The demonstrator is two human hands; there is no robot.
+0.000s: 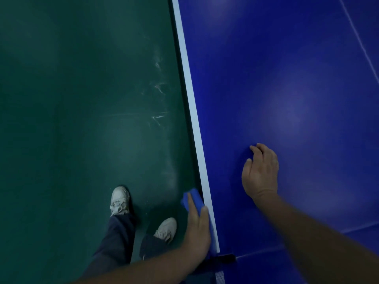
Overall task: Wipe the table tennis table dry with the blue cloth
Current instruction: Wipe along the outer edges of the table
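Observation:
The blue table tennis table [287, 89] fills the right half of the view, with a white line [190, 95] along its left edge. My left hand [198, 228] grips the blue cloth [191, 198] and presses it against the table's side edge, near the net post. The cloth sticks out ahead of my fingers, partly over the floor. My right hand [261, 171] rests on the tabletop, fingers loosely curled, holding nothing.
A dark green floor [82, 99] with pale scuff marks lies to the left of the table. My two feet in white shoes [120, 200] stand close to the table edge. A black net clamp [224, 259] sits at the bottom by my left wrist.

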